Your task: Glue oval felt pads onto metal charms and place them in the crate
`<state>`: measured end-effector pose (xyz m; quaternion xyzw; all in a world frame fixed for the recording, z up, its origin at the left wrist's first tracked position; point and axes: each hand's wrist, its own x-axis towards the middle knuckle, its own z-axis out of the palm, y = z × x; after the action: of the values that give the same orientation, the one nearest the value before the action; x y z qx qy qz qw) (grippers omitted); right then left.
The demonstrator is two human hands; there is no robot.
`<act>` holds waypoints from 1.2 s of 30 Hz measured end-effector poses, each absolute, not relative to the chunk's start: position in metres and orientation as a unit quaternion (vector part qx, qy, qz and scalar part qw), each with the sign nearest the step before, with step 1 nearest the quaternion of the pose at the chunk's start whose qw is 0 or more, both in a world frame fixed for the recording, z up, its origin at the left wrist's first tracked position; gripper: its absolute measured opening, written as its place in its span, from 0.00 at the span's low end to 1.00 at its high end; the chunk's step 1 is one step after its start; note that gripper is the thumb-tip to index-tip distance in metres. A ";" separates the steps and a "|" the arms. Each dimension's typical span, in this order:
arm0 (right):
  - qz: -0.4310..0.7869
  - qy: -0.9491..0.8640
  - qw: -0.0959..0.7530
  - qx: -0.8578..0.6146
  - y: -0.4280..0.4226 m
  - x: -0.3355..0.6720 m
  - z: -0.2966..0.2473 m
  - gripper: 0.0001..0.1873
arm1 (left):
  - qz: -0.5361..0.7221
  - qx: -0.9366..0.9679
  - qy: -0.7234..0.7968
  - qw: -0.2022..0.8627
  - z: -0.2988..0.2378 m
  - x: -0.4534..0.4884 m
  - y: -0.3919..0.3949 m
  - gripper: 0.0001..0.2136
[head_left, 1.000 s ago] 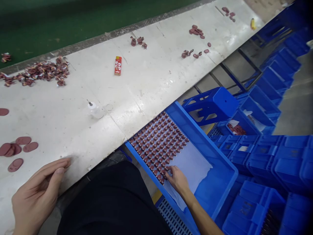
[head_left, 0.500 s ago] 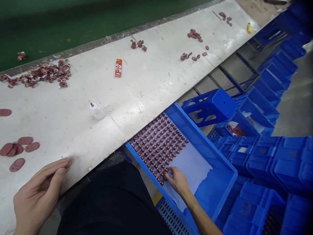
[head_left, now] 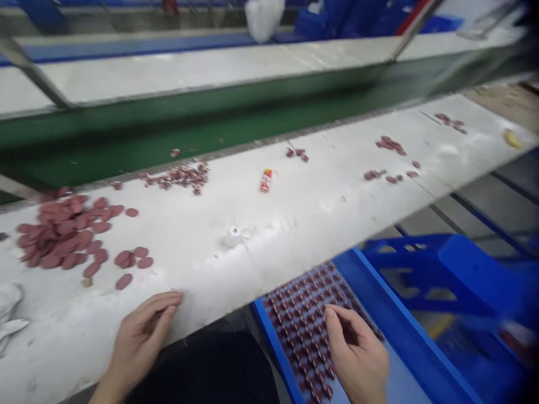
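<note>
While my left hand rests on the front edge of the white bench, fingers loosely curled and nothing visible in it, my right hand hangs over the tray, fingers bent down. Frame is blurred there, so I can't tell if it's pinching a piece or just closed on air. Under it: tight rows of small maroon pieces on a pale sheet, all inside a blue plastic tray sitting just below the bench edge. The rows run under my fingers and out of frame at the bottom. My black clothing is between the hands. On the bench to the left, a heap of flat maroon discs, a few lying apart from it nearer my left hand. Farther back, a loose scatter of smaller maroon parts, then more small clusters toward the right. Mid-bench: a small white bottle and a red-and-white box, well apart from each other. Yellow item at the far right end, too blurred to identify. Green belt runs behind the bench. Blue crate rack stands right of the tray.
</note>
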<state>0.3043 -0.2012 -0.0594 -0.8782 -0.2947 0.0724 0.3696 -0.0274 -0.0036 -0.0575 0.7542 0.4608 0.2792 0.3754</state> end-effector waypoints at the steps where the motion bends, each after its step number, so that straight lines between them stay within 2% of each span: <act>1: 0.074 -0.325 0.394 -0.857 -0.178 0.303 -0.050 0.18 | 0.286 0.749 0.456 0.385 -0.058 -0.026 -0.003 0.07; 5: 0.108 -0.435 0.446 -0.775 -0.079 0.309 -0.029 0.16 | 0.304 0.722 0.451 0.429 -0.062 -0.021 -0.006 0.08; 11: 0.197 -0.482 0.450 -0.726 0.070 0.349 -0.041 0.17 | 0.344 0.595 0.482 0.543 -0.045 -0.002 0.006 0.12; 15: 0.232 -0.485 0.443 -0.718 0.129 0.360 -0.059 0.15 | 0.331 0.683 0.417 0.500 -0.008 0.030 0.075 0.11; 21: 0.245 -0.506 0.434 -0.704 0.134 0.359 -0.074 0.20 | 0.270 0.789 0.405 0.376 0.013 0.105 0.251 0.10; 25: 0.254 -0.507 0.446 -0.692 0.131 0.363 -0.073 0.28 | 0.222 0.824 0.424 0.302 0.008 0.162 0.335 0.16; 30: 0.265 -0.505 0.455 -0.684 0.131 0.363 -0.070 0.29 | 0.167 0.853 0.428 0.245 -0.004 0.198 0.367 0.17; 36: 0.284 -0.501 0.456 -0.679 0.128 0.359 -0.064 0.25 | 0.147 0.896 0.356 0.221 -0.011 0.176 0.351 0.16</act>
<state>0.3593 0.1277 -0.0644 -0.6785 -0.5008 0.2843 0.4561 0.1762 0.3511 -0.0106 0.8961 0.3560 0.1470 0.2205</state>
